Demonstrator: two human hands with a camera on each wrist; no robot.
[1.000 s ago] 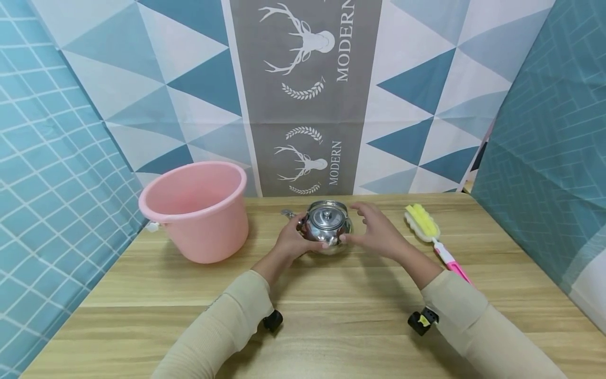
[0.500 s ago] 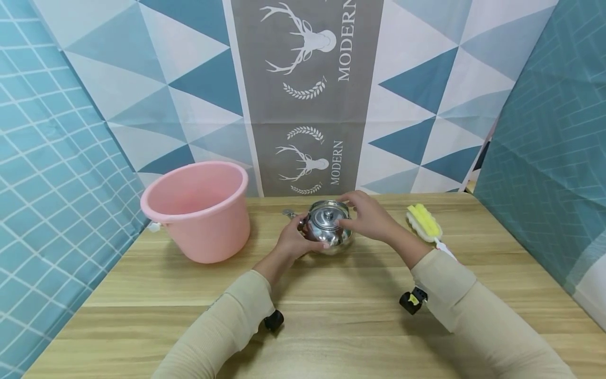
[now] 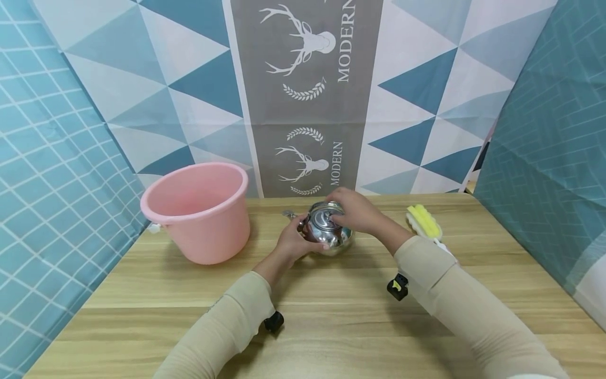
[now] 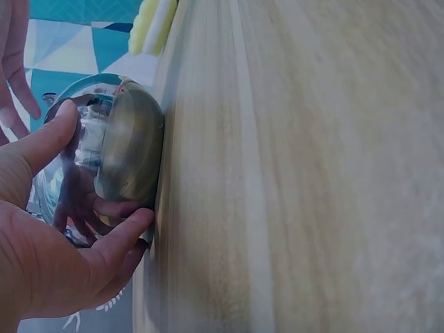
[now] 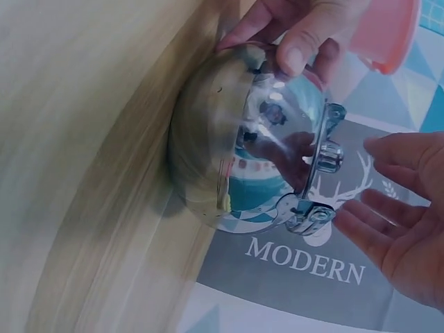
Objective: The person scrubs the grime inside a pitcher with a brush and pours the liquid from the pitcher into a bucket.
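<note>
A small shiny metal teapot [image 3: 331, 240] stands upright on the wooden table, its lid [image 3: 318, 218] on top. My left hand [image 3: 291, 242] grips it from the left, thumb in front; in the left wrist view the fingertips [image 4: 142, 220] wrap low around its side. Over the lid hovers my right hand [image 3: 356, 211]. The right wrist view shows this hand's thumb and fingers spread around the lid knob [image 5: 331, 158], apart from it. Part of the lid is hidden behind the right hand in the head view. The spout [image 3: 289, 213] points left.
A pink bucket [image 3: 222, 231] stands to the left of the teapot. On the right lies a yellow and white sponge brush [image 3: 426, 222], its handle mostly covered by the right sleeve [image 3: 454, 295]. A patterned backdrop [image 3: 402, 95] rises behind the table's [image 3: 331, 326] back edge.
My right hand has moved left from beside the teapot to above its lid, the right forearm following and covering the brush handle. The left hand has kept its grip, and the teapot has not moved.
</note>
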